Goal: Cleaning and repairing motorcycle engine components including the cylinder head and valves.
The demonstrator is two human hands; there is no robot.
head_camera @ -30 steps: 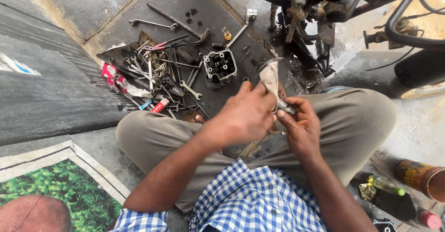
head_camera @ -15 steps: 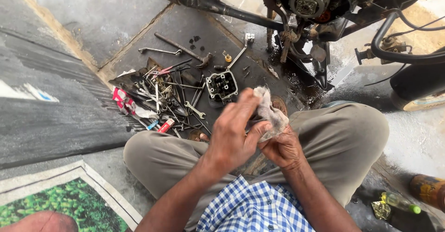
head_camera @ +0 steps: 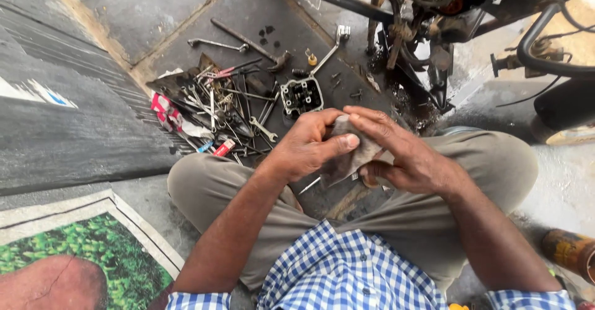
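Both of my hands close on a grey rag [head_camera: 350, 155] above my lap: left hand [head_camera: 307, 149] pinching its top edge, right hand [head_camera: 403, 155] cupping underneath. It looks soft, light, limp; I'd grip bunched folds. Scattered wrenches [head_camera: 229, 115] lie beyond.

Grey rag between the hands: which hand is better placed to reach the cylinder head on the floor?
Probably the left hand. It pinches the grey rag on the side nearer the cylinder head, which lies just ahead of it. The right hand cups the rag from farther right.
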